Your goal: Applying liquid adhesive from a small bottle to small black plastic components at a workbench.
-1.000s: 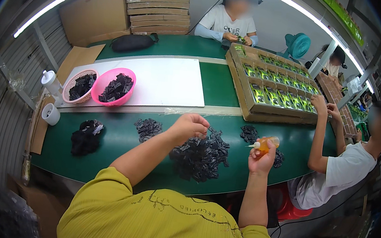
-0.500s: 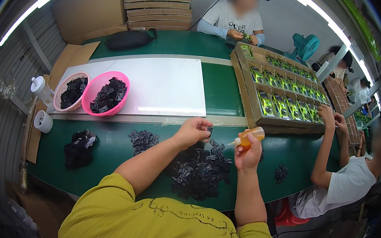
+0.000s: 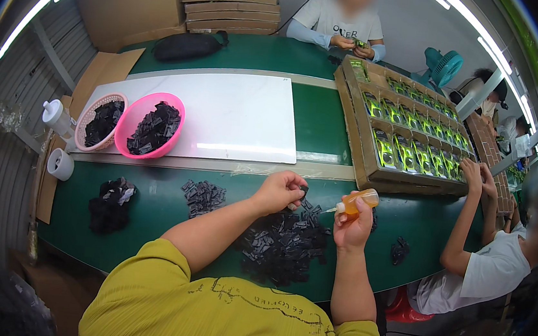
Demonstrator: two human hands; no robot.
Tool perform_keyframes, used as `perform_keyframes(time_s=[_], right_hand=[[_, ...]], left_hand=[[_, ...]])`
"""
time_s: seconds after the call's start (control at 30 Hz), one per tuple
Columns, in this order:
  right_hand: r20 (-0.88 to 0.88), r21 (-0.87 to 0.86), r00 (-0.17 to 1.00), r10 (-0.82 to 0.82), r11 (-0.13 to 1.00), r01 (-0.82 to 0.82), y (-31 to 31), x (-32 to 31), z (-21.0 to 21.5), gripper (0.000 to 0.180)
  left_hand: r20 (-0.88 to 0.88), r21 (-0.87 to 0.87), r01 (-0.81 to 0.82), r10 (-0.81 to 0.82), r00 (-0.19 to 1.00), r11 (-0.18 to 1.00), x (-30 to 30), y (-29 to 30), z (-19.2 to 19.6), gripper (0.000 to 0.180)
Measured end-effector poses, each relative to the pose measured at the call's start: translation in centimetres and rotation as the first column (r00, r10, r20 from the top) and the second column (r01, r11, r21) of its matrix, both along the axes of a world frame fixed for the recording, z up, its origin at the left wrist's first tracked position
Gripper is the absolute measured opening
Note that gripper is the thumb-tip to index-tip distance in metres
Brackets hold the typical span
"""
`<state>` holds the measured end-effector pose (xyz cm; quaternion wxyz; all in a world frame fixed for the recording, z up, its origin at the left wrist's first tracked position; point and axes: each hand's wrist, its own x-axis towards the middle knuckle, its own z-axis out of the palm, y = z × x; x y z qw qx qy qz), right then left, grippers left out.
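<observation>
My left hand point(image 3: 281, 192) pinches a small black plastic piece point(image 3: 304, 189) between thumb and fingers. In my right hand point(image 3: 353, 225) is a clear squeeze bottle point(image 3: 361, 203) of amber liquid, tilted so that its thin nozzle points left toward the black piece; a gap lies between them. Below and between both hands spreads a large heap of black plastic pieces point(image 3: 284, 247) on the green table point(image 3: 154, 222). A smaller pile of black pieces point(image 3: 203, 198) lies by my left forearm.
A pink bowl point(image 3: 180, 135) and a pale pink basket point(image 3: 81, 130), both with black pieces, stand on a white board point(image 3: 242, 113). A carton of green-packed items point(image 3: 363, 167) stands at far right. Black cloth point(image 3: 108, 207) lies left. Two co-workers sit across and to the right.
The view has shifted slightly. My left hand has moved a little right and lower with the black piece, and the bottle's nozzle has tipped somewhat lower.
</observation>
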<state>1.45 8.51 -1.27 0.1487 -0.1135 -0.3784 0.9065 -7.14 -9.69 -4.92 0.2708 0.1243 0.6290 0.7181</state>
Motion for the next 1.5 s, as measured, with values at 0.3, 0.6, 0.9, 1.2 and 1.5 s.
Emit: perform_keyframes(time_s=[0.3,0.6,0.9,1.2,1.5], right_hand=[[0.013,0.014,1.000,0.002,1.000,-0.003,0.0,-0.2,-0.3,0.022],[0.011,0.037,1.000,-0.006,0.999,0.005,-0.1,0.3,-0.5,0.021],[-0.167,0.277,0.983,-0.080,0.953,0.125,-0.8,-0.8,-0.7,0.024],[-0.221,0.611,0.971,-0.088,0.764,0.208,-1.8,-0.8,-2.0,0.029],[-0.278,0.663,0.958,-0.075,0.707,0.248,-1.7,-1.5,-2.1,0.024]], left_hand=[[-0.033,-0.026,0.010,-0.010,0.999,1.000,0.4,-0.1,0.4,0.020],[0.010,0.028,0.016,-0.016,1.000,0.999,1.0,-0.5,0.3,0.022],[0.071,-0.037,0.095,-0.092,0.993,0.995,0.4,-0.1,1.3,0.024],[0.078,-0.088,0.077,-0.070,0.994,0.993,0.7,0.4,1.4,0.021],[0.054,-0.159,0.099,-0.091,0.994,0.982,0.6,0.1,1.7,0.023]])
